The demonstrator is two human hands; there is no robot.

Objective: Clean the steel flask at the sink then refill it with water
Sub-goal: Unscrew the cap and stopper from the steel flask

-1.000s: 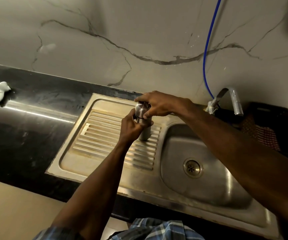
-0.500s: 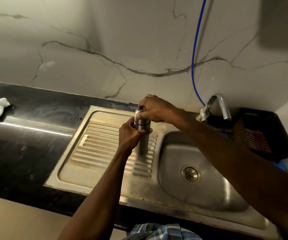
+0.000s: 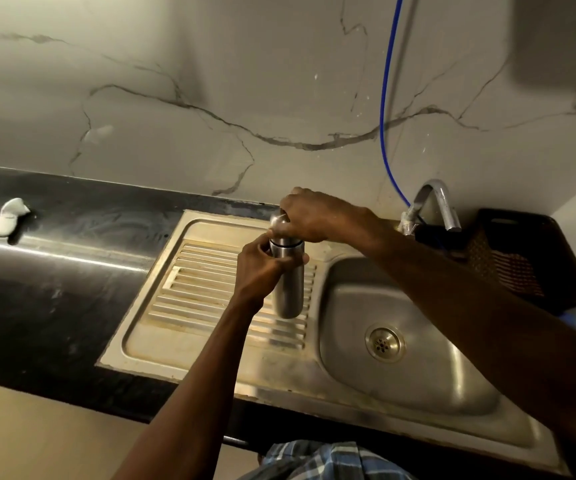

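Early stage: steel flask [image 3: 288, 282] upright over sink drainboard [image 3: 210, 292], cap [image 3: 278, 221] on. Left hand [image 3: 257, 268] fingers wrap the body, right hand [image 3: 317, 216] fingers grip the cap. Washing and refill at tap [image 3: 435, 202] not yet done.

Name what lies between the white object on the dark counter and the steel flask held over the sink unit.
In the head view: bare dark counter, then the ribbed steel drainboard. The left hand grips the flask from that side.

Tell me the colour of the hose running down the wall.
Blue hose, clearest in the head view.
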